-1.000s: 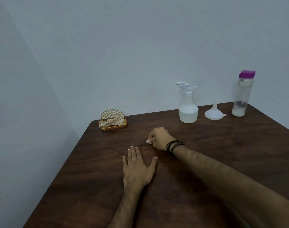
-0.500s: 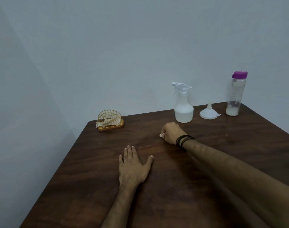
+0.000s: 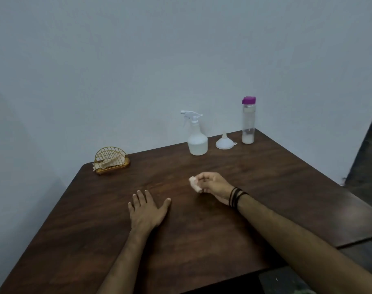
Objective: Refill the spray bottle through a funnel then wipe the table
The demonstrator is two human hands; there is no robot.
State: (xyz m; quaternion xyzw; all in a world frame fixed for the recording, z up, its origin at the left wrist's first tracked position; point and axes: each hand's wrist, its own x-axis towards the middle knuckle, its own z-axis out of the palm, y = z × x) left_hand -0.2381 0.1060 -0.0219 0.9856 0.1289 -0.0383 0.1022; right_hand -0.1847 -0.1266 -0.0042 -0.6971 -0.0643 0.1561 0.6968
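Note:
A clear spray bottle [image 3: 197,139] with a white trigger head stands capped at the back of the dark wooden table [image 3: 202,230]. Right of it a white funnel [image 3: 225,142] lies mouth down. A tall clear bottle [image 3: 248,122] with a purple lid stands further right, a little white liquid at its bottom. My right hand [image 3: 212,183] grips a small crumpled tissue [image 3: 194,183] just above the table's middle. Flat on the wood, fingers spread, my left hand [image 3: 145,211] rests to the left of it.
A gold wire napkin holder [image 3: 111,159] with pale napkins sits at the table's back left corner. A grey wall runs close behind the table. The table's right edge drops to a dark floor [image 3: 365,166].
My right hand has slid to the right with the tissue and turned, so more of the tissue shows. My left hand stays flat in place. The view has shifted right.

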